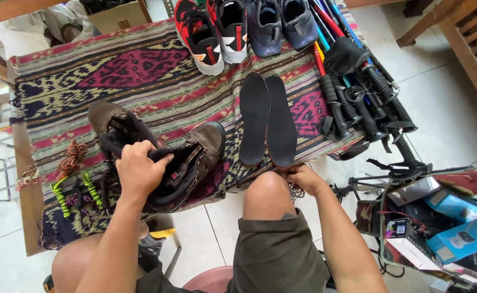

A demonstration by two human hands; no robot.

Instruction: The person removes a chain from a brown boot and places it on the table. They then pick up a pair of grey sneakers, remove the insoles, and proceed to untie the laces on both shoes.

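1. Pale floor tiles surround a low table draped with a striped woven cloth in maroon, green and cream, and you sit at its near edge with your bare knees against it.
2. Your left hand is clamped around the dark padded collar of a worn brown leather hiking boot, which lies on its side on the cloth, toe pointing right. The fingers curl over the collar edge and into the opening.
3. Your right hand rests just past your right knee at the cloth's edge, fingers pinched together on something small and dark; I cannot tell what it is.
4. That boot looks stripped: no lace shows in its eyelets, and a pair of flat black insoles lies side by side on the cloth just to its right.
5. Loose cords lie left of the boot: a coiled brown lace and neon green-and-black laces.
6. Judging from this, removal of laces and insoles seems done, while the boot itself is in hand and unfinished.
7. Farther back sit red-and-grey sneakers and dark blue shoes; black-handled trekking poles lie along the right, and blue boxes sit on the floor.
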